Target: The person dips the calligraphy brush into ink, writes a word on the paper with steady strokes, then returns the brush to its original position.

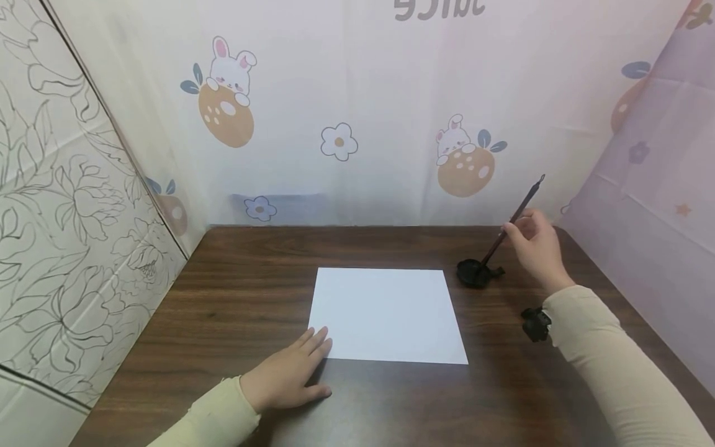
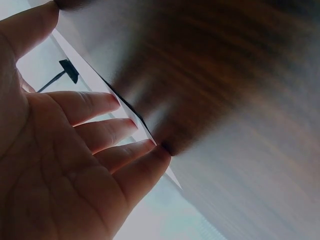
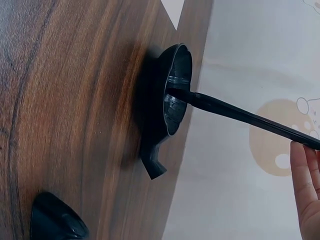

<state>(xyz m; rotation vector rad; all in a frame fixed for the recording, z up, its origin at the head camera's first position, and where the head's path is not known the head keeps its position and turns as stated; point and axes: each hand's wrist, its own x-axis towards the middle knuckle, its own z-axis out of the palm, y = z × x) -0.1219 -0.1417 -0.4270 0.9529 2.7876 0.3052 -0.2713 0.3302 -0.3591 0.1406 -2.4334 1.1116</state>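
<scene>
My right hand (image 1: 534, 248) pinches the upper shaft of a dark writing brush (image 1: 512, 215), which leans to the right. The brush's tip (image 3: 177, 94) is down inside a small black ink dish (image 3: 169, 125) with a stubby bent handle. That dish stands on the table, right of a blank white sheet of paper (image 1: 385, 316). Over the sheet's near left corner lies my left hand (image 1: 290, 372), fingers straight and slightly spread. Its fingertips (image 2: 131, 123) are right at the paper's edge, and the thumb points right on the wood.
A dark brown wooden table (image 1: 240, 298) lies under everything. Behind it hangs a pale curtain (image 1: 380, 81) printed with rabbits and flowers. A panel with line-drawn flowers (image 1: 78, 198) stands at the left. Beside the right sleeve is a small black device (image 1: 536, 324).
</scene>
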